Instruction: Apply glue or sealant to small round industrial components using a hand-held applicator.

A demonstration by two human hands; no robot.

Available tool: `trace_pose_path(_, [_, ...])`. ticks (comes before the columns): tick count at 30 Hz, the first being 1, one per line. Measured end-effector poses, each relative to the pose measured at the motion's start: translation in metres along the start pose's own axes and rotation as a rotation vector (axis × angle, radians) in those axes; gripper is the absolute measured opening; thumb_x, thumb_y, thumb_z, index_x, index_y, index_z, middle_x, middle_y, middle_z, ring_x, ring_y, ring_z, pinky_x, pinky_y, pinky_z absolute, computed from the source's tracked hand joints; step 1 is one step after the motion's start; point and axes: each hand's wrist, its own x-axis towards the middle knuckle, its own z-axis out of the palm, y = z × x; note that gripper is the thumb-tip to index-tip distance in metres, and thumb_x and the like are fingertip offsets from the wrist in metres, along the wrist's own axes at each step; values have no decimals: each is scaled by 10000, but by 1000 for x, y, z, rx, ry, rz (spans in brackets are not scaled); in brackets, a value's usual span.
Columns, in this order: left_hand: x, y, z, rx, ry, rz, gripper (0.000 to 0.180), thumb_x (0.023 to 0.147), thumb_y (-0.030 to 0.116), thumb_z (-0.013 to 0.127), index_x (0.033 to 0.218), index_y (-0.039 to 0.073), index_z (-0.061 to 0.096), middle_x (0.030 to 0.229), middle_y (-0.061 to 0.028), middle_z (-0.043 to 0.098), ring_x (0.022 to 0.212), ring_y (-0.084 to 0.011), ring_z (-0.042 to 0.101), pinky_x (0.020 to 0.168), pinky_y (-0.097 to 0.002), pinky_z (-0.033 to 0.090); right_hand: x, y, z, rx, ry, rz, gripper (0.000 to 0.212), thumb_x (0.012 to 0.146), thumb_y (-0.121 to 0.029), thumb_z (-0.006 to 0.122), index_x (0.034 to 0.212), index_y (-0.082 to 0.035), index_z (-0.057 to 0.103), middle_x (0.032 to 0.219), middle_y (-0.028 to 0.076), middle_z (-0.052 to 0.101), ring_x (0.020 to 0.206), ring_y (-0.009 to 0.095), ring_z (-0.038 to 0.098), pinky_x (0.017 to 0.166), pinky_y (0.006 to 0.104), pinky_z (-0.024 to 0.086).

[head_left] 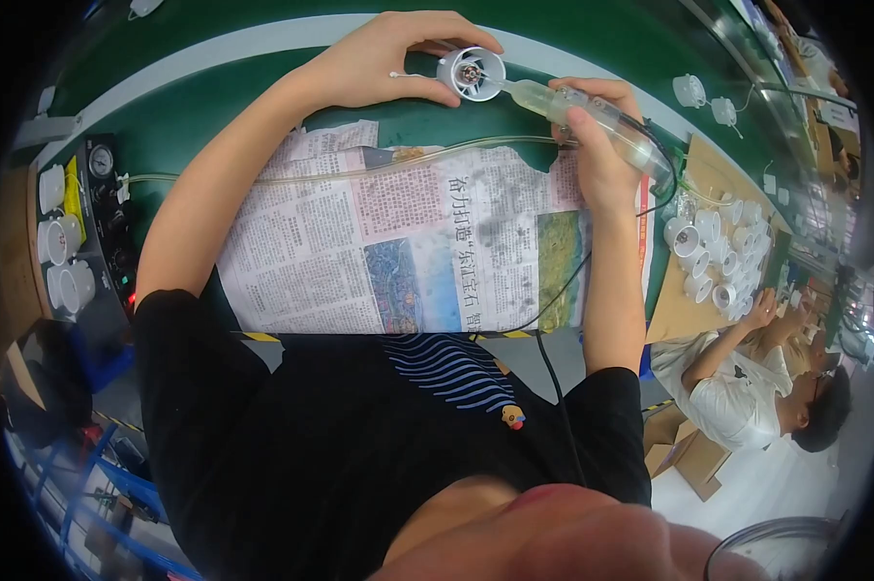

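Note:
My left hand (383,66) pinches a small white round housing (449,70) between thumb and fingers, its open side turned up toward me. Reddish-brown metal parts, perhaps a motor, show inside the housing, and a short white wire sticks out at its left. A clear dispensing syringe (640,153) lies in my right hand (601,160), fingers wrapped round its barrel. The syringe's tip reaches into the housing's open mouth from the right; whether it touches anything inside, I cannot tell. Both hands are above the green mat (398,118), beyond the newspaper sheets (321,242).
A clear hose (359,172) crosses the newspaper from a black control box with a gauge (102,161). White housings (66,237) stand at the left. At right, several more (713,228) lie on cardboard (669,308). A black cable (550,363) hangs nearby. A co-worker (737,392) sits beyond.

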Motion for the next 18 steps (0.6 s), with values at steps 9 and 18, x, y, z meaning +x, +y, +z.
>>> trace_pose_path(9, [-4, -12, -38, 792, 547, 163, 569, 804, 98, 803, 1339, 45, 617, 1181, -154, 680, 1112, -367, 635, 964, -416, 509, 1, -4, -4, 152, 66, 7, 309, 930, -163, 695, 1177, -24, 573, 1170, 193, 681, 858, 194, 626, 720, 304, 507])
trace_pose_path(18, [-23, -82, -107, 921, 731, -128, 549, 923, 193, 750, 1449, 225, 595, 1569, -88, 491, 1475, -257, 439, 1144, -384, 425, 2, -4, -6, 112, 74, 106, 297, 918, -164, 686, 1169, -38, 588, 1149, 151, 698, 879, 160, 636, 715, 272, 503])
